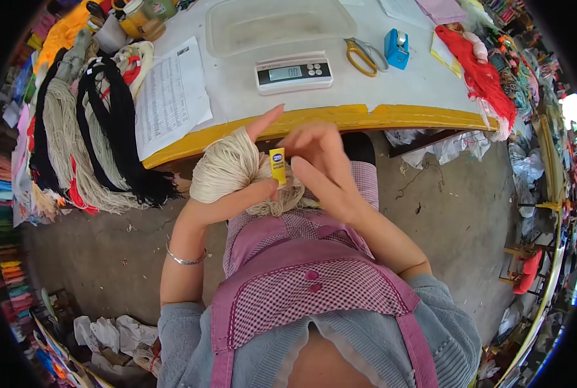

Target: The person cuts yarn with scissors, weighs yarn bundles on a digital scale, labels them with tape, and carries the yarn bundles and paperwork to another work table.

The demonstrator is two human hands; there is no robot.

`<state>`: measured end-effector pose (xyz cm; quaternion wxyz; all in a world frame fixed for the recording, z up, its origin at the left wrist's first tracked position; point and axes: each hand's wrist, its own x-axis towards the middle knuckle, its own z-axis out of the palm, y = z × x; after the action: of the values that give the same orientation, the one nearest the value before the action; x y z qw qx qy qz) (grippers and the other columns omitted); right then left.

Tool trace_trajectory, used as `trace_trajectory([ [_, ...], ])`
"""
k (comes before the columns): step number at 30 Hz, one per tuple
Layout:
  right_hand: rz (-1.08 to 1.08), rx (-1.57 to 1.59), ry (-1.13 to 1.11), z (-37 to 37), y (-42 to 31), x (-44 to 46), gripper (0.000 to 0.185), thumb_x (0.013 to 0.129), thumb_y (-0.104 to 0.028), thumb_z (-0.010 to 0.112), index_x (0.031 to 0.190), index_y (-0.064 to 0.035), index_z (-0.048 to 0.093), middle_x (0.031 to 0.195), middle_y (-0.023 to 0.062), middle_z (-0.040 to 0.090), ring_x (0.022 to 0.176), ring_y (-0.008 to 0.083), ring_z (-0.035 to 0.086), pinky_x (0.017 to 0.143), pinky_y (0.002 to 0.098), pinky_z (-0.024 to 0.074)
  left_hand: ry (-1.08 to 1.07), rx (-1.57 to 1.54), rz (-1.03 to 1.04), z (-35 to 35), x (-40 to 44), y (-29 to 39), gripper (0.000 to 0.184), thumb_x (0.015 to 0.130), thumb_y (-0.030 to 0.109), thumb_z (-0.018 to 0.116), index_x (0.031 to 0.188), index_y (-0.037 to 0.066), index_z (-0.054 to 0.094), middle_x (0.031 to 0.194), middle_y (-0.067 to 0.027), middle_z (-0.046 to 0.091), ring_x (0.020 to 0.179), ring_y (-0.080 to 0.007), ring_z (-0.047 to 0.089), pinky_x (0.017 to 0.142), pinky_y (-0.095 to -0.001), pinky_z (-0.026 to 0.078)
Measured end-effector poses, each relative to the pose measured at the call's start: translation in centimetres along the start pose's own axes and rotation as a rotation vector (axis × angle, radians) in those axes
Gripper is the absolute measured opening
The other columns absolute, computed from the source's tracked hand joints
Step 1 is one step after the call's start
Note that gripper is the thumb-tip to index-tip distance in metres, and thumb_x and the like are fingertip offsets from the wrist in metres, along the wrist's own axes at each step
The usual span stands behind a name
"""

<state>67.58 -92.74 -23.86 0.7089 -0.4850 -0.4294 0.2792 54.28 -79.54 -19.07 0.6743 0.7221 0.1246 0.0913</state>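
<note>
Nearest us is the checked pink apron (314, 284). Above its lap, our left hand (236, 199) grasps the cream yarn (225, 171), its thumb by the lower end of the yellow label (278, 169). Our right hand (327, 165) has its fingers curved just beside that label; we cannot tell whether they pinch anything. Past the table (417, 116) edge lie the white scale (294, 72), scissors (366, 52) and blue tape dispenser (397, 50), then a plastic tray (282, 26)

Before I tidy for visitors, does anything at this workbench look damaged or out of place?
The table's yellow edge has a ragged notch right of centre, possibly wear. At the left, black yarn trails over the edge, where it could snag. The held pale yarn looks orderly.
</note>
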Motion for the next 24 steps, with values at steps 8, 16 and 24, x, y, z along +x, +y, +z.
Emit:
trace_trajectory([
  [8,-0.191,-0.539,-0.103,-0.1,-0.2,0.3,0.02,0.085,-0.003,0.062,0.103,-0.0034,0.052,0.088,0.0128,0.057,0.077,0.026,0.06,0.066,0.0314,0.0495,0.037,0.189,-0.048,-2.0,-0.4,-0.2,0.082,0.075,0.003,0.067,0.148,0.013,0.03,0.078,0.0012,0.052,0.071,-0.0072,0.046,0.066,-0.022,0.041],
  [16,0.353,-0.287,-0.238,-0.8,-0.8,1.1,0.019,0.084,-0.005,0.067,0.102,0.0011,0.065,0.073,0.0036,0.065,0.061,0.0104,0.057,0.053,0.0217,0.0424,0.1,0.131,0.016,-1.7,-0.2,-0.8,0.053,0.079,0.003,0.069,0.127,0.008,0.048,0.081,0.0016,0.056,0.07,-0.006,0.051,0.064,-0.0222,0.043],
  [24,0.842,0.287,-0.397,-2.1,-1.4,2.5,0.018,0.083,-0.016,0.067,0.091,-0.0005,0.065,0.071,0.0017,0.062,0.052,0.0019,0.04,0.047,0.0171,0.0274,-0.08,0.348,0.314,-1.9,-0.2,-1.4,0.017,0.074,-0.001,0.069,0.088,0.008,0.064,0.074,-0.0004,0.058,0.067,-0.0101,0.055,0.06,-0.0247,0.044],
])
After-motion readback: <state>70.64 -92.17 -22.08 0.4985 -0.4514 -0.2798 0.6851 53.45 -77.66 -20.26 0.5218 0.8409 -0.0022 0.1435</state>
